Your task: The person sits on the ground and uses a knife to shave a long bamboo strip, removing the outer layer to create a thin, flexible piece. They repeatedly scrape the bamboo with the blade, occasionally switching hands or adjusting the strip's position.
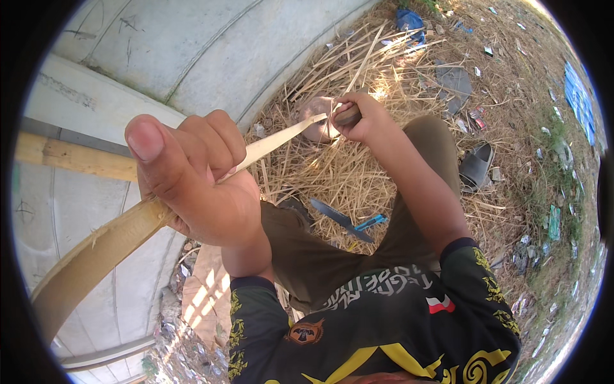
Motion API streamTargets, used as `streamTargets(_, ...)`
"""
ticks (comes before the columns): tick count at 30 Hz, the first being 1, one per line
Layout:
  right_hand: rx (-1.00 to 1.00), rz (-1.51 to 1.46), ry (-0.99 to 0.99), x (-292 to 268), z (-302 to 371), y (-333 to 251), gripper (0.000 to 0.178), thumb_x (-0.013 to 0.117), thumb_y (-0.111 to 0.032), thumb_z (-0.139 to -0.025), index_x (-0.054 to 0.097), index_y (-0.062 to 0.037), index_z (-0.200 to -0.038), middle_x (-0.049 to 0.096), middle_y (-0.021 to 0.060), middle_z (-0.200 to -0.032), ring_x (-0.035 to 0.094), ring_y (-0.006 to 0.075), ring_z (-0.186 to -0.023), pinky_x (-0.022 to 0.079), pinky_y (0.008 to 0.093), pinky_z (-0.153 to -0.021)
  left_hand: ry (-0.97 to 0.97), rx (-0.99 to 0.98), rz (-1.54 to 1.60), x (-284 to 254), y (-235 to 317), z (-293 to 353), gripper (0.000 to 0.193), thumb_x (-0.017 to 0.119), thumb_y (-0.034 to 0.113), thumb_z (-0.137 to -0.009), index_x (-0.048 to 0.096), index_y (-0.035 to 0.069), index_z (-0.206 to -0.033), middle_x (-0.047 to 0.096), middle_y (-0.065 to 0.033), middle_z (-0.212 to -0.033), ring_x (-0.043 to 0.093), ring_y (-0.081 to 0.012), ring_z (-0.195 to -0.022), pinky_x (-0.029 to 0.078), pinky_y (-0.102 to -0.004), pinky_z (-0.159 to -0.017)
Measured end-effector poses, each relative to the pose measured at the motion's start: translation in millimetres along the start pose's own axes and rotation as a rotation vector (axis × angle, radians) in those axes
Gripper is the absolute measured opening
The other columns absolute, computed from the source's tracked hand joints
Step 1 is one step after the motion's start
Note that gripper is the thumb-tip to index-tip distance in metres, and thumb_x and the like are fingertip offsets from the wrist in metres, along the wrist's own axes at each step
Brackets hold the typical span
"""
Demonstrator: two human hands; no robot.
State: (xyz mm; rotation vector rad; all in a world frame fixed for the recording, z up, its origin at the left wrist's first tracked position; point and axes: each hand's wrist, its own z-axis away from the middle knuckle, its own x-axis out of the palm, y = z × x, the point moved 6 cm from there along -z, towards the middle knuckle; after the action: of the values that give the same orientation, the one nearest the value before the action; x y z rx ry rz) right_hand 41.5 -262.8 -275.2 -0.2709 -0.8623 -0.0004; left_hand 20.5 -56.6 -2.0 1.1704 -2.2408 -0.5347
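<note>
My left hand (pixel 192 176) is closed around a long pale bamboo strip (pixel 96 253) close to the camera, thumb sticking up. The strip runs from the lower left up to the middle, where it narrows (pixel 281 137). There my right hand (pixel 361 121) grips a knife by its brown handle (pixel 348 116), held against the strip's far end. Below the hands are my knees in olive trousers, and my bare foot (pixel 318 118) rests on the straw behind the strip.
Dry straw and thin bamboo slivers (pixel 358 70) cover the ground. A small saw with a blue handle (pixel 345 222) lies between my knees. A grey sandal (pixel 476 166) lies to the right. A curved concrete wall (pixel 192 51) stands on the left, and litter is scattered at the right.
</note>
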Motion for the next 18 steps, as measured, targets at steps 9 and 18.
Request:
streamTargets(9,-0.036,0.026,0.024,3.6,15.1,-1.3,0.008,0.056,0.0,-0.091,0.048,-0.0025,-0.089,0.05,0.0029,-0.071,0.052,0.012,-0.055,0.057,0.0368,-0.062,0.072,-0.03,-0.12,-15.6,1.8,-10.3,0.056,0.056,0.026,-0.101,0.019,0.018,-0.061,0.016,0.0045,-0.049,0.013,-0.007,-0.044,0.01,-0.0296,-0.045)
streamTargets(18,0.008,0.052,0.008,-5.4,-1.4,4.8,0.006,0.054,-0.001,-0.092,0.049,-0.003,-0.09,0.049,0.0021,-0.065,0.053,0.0133,-0.055,0.058,0.0398,-0.064,-0.013,-0.043,-0.086,-25.6,-1.1,-11.9,0.05,0.053,0.022,-0.096,0.018,0.017,-0.061,0.017,0.0019,-0.052,0.015,-0.0087,-0.045,0.013,-0.0288,-0.046)
